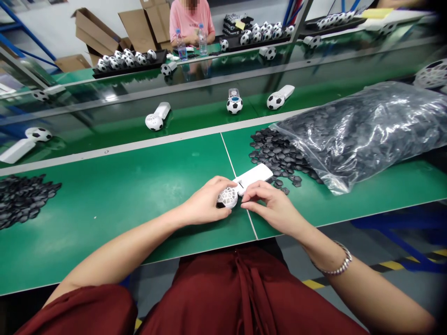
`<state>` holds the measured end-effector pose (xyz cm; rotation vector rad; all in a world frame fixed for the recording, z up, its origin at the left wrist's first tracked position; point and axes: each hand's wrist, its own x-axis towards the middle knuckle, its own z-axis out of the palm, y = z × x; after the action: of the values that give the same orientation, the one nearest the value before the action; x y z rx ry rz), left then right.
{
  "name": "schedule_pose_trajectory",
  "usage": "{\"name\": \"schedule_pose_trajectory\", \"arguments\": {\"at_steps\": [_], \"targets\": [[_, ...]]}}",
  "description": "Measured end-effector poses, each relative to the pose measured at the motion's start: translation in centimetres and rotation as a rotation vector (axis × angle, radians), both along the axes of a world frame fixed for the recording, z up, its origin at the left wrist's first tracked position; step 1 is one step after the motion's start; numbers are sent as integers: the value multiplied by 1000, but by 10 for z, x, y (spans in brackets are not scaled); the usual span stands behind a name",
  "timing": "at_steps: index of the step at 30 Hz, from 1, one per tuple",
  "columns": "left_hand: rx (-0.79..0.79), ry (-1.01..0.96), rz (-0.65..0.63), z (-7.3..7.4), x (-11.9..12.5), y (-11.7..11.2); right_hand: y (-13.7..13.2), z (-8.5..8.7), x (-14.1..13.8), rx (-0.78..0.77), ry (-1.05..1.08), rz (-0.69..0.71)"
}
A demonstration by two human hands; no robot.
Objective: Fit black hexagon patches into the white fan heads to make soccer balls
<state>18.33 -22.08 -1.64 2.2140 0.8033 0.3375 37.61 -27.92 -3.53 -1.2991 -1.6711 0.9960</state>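
A white handheld fan (256, 176) with a round soccer-ball head and a flat handle lies on the green table in front of me. My left hand (206, 201) is closed around the fan's head, thumb and fingers on either side of its white grille. Just right of the head, my right hand (275, 207) is held in a pinch beside the handle's base. Whatever is between its fingertips is too small to make out. Beyond the right hand, a pile of small black flat pieces (279, 153) spreads from the mouth of a clear plastic bag (370, 125).
Another heap of black pieces (24, 197) lies at the far left. Past the pale table edge, several similar fans, one a white fan (158, 116), rest on a green conveyor (199, 111). Across it, a person (192, 23) sits near bottles (202, 39) and a black tray (132, 67) of soccer-ball heads.
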Motion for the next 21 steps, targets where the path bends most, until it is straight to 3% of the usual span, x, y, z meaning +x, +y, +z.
{"name": "schedule_pose_trajectory", "arguments": {"at_steps": [5,15,21], "targets": [[-19,-25,41,-3,1,-3,2,0,-4,28,-69,53],[12,-79,109,-10,7,-6,8,-11,-5,-2,-24,13],[50,-68,112,-10,8,-8,8,-6,-7,-18,-42,11]]}}
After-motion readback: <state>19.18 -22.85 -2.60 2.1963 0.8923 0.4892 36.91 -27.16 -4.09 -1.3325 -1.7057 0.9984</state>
